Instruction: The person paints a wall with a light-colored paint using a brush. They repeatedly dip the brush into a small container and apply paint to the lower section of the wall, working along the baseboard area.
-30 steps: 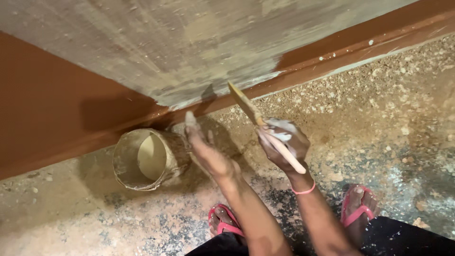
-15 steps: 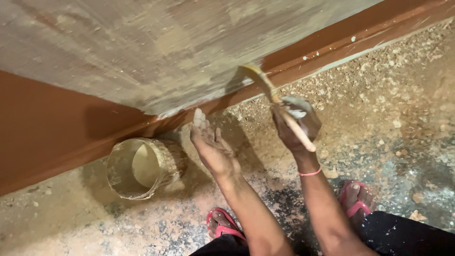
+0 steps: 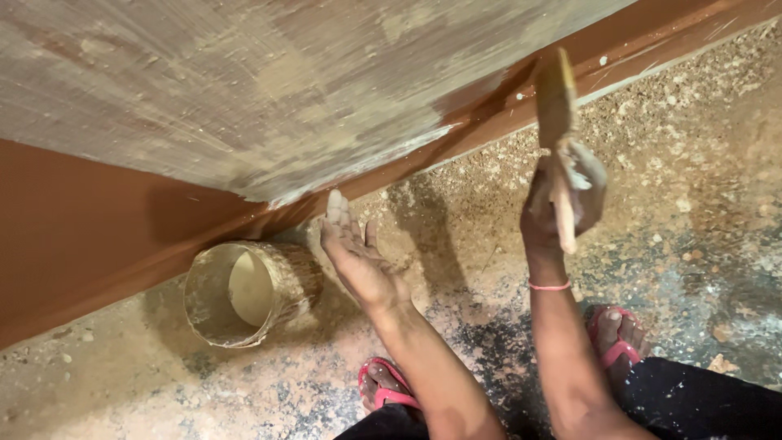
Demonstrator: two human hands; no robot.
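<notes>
The wall (image 3: pixel 244 90) shows streaky beige-grey paint over a red-brown base, the bucket (image 3: pixel 244 293) is cream-smeared, the brush (image 3: pixel 556 106) is tan, the sandals (image 3: pixel 619 346) are pink, and the floor (image 3: pixel 700 163) is speckled sandy.

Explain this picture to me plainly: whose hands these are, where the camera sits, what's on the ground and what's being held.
The camera is worn on a person's head and looks down at their own two bare hands; no machine is involved. The right hand grips a paint-caked brush by its handle, bristles raised near the brown band along the foot of the wall. The left hand is open and holds nothing, fingers close to the wall. Beside it, a paint-smeared bucket of pale paint stands on the speckled, gritty floor. Above, the wall carries streaky pale brushwork. At the bottom you see the person's feet in pink sandals.
</notes>
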